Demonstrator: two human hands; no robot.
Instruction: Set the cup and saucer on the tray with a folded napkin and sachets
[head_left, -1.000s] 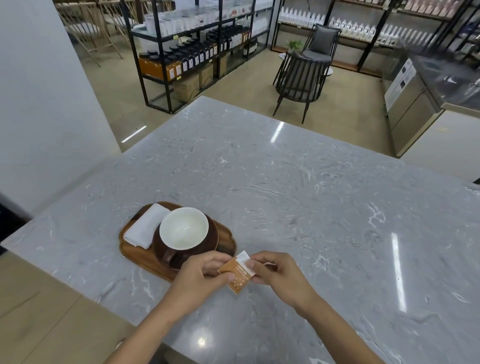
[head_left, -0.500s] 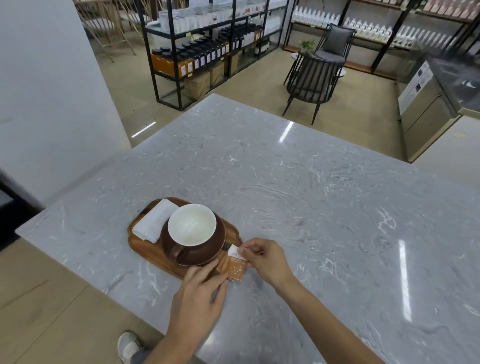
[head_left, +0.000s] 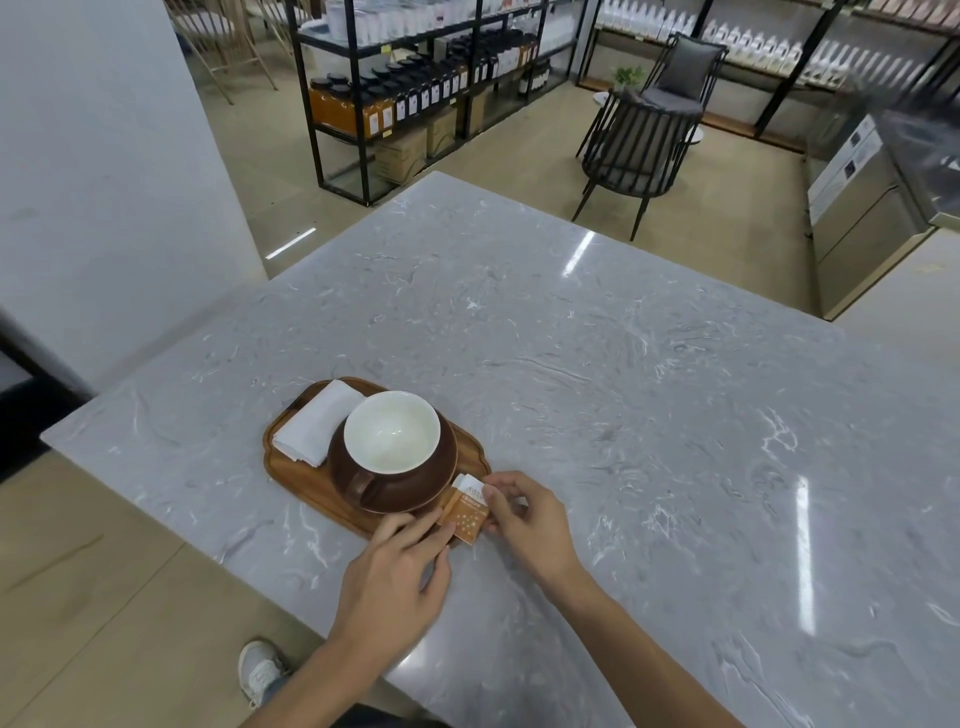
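Observation:
A wooden tray (head_left: 291, 470) lies near the counter's front left corner. On it stands a brown cup (head_left: 392, 441) with a white inside, on a brown saucer (head_left: 415, 496). A folded white napkin (head_left: 317, 421) lies on the tray to the cup's left. Orange sachets (head_left: 467, 512) rest at the tray's right end, leaning on the saucer's edge. My right hand (head_left: 530, 519) pinches the sachets from the right. My left hand (head_left: 395, 577) has its fingertips on their left edge.
The grey marble counter (head_left: 623, 389) stretches far and right. A white wall (head_left: 104, 182) rises at the left. Black shelving (head_left: 415, 88) with jars and a black chair (head_left: 639, 140) stand on the floor beyond. My shoe (head_left: 260, 670) shows below the counter's edge.
Both hands carried the sachets from in front of the tray up onto its right end, beside the saucer. My left hand flattened, with its fingers now on the sachets' edge.

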